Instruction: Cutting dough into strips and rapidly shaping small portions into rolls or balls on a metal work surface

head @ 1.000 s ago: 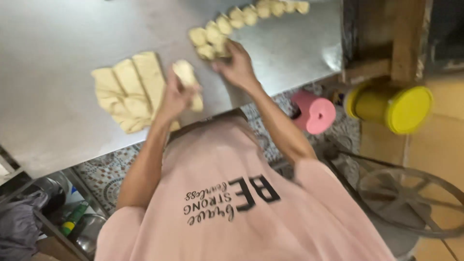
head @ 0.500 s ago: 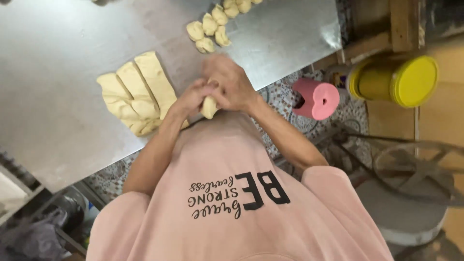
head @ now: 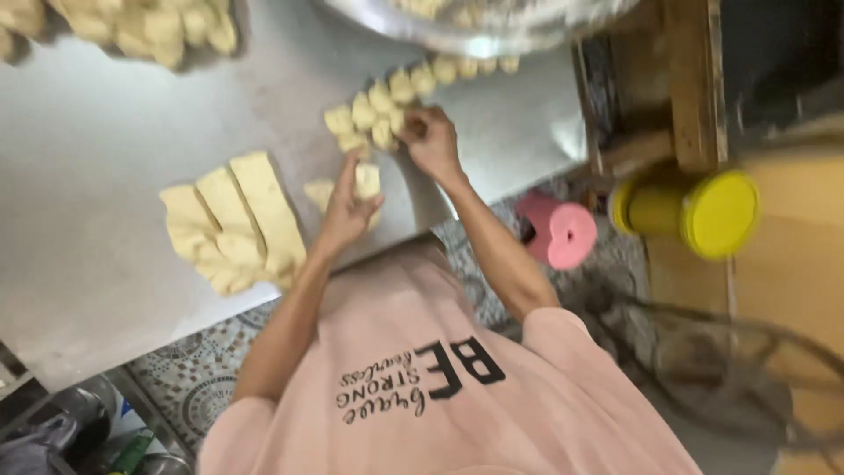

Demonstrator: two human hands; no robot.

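My left hand (head: pixel 345 209) grips a short strip of pale dough (head: pixel 366 180) just above the steel table (head: pixel 105 290). My right hand (head: pixel 431 141) reaches further out, its fingers curled on a small dough piece at the edge of a cluster of small dough pieces (head: pixel 374 114). That cluster runs on as a row toward the upper right. Three long cut dough strips (head: pixel 233 220) lie side by side to the left of my left hand.
A large metal bowl (head: pixel 475 26) sits beyond the row of pieces. More dough is heaped (head: pixel 132 26) at the far left. Off the table's right edge stand a pink heart-shaped stool (head: pixel 563 233), a yellow lidded container (head: pixel 694 211) and a wooden frame (head: pixel 690 88).
Both hands were together at the table's near edge, working one bit of dough. My right hand has since gone out to the cluster of pieces, while the left keeps the strip.
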